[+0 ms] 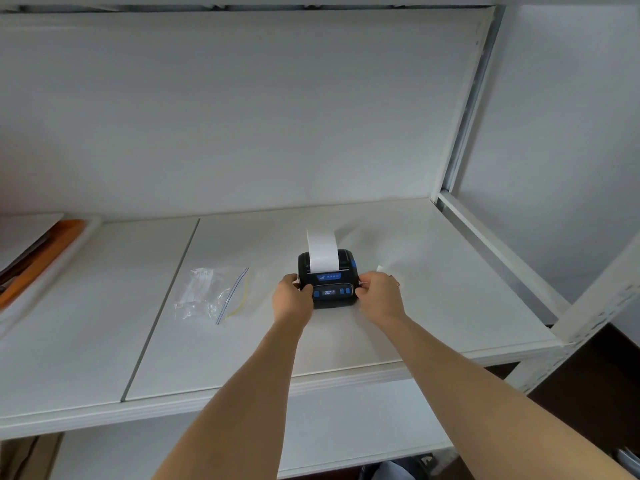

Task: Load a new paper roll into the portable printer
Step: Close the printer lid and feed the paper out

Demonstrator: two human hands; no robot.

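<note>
A small black portable printer (329,282) with blue buttons stands on the white shelf (433,289). Its lid is closed, and a strip of white paper (322,251) sticks up out of its slot. My left hand (292,299) grips the printer's left side, thumb on the front panel. My right hand (379,296) grips its right side, fingers curled at the edge. A small white object (382,269) shows just behind my right hand, partly hidden.
An empty clear zip bag (211,294) lies on the shelf left of the printer. A white tray (52,268) with orange-handled tools sits at the far left. The shelf's metal upright (467,109) rises at the back right, and another shelf lies below.
</note>
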